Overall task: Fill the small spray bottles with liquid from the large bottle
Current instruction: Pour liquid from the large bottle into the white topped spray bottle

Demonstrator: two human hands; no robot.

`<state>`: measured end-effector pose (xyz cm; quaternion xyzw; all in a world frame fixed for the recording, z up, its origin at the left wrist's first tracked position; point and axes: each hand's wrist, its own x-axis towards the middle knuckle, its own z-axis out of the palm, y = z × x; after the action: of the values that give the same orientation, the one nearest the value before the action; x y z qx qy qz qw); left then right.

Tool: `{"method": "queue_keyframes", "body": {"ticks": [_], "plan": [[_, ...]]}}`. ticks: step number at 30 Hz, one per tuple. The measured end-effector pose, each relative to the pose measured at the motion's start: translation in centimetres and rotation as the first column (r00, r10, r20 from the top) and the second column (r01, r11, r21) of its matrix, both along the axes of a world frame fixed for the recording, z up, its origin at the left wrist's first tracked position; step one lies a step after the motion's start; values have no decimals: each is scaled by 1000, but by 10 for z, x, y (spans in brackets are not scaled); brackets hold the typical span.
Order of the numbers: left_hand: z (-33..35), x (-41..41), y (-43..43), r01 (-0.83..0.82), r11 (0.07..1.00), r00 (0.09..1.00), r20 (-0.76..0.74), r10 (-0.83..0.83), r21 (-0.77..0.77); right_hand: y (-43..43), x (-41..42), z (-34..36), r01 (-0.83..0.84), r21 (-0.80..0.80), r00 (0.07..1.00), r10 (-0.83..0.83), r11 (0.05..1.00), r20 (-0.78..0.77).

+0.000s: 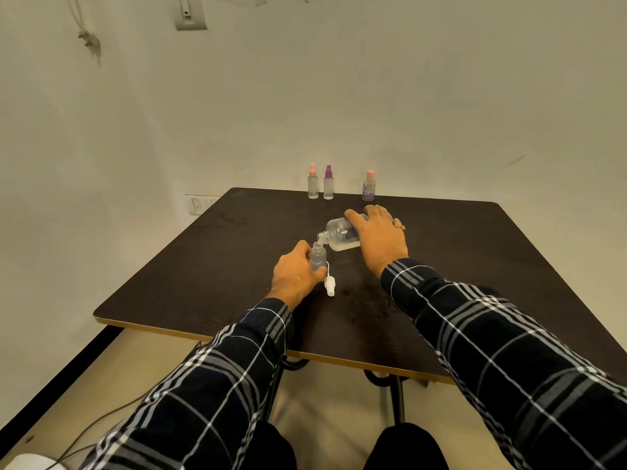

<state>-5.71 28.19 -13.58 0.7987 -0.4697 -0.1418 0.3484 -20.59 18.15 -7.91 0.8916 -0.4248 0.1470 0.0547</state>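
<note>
Nearly horizontal: clear, uncapped large bottle (339,232)

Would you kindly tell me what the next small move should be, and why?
Probably the right hand tips the large bottle slightly further: its neck sits over the open small bottle in the left hand, and its liquid pools low in the body.
</note>
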Motion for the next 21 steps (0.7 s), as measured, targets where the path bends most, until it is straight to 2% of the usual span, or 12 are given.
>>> {"method": "queue_keyframes", "body": {"ticks": [5, 11, 16, 21], "plan": [[0, -1, 1, -8, 1000, 1000, 1, 8, -2, -1, -4, -7, 12, 77, 997, -17, 997, 74], [1, -1, 1, -5, 1000, 1000, 9, 5, -4, -3, -7, -14, -37, 325, 962, -55, 945, 268], [1, -1, 1, -4, 1000, 1000, 10, 4, 3, -5, -12, -20, -100, 425, 885, -115, 900, 451], [1, -1, 2, -3, 1000, 1000, 27, 3, 8, -4, -12, -34, -164, 536, 805, -201, 828, 558]]}}
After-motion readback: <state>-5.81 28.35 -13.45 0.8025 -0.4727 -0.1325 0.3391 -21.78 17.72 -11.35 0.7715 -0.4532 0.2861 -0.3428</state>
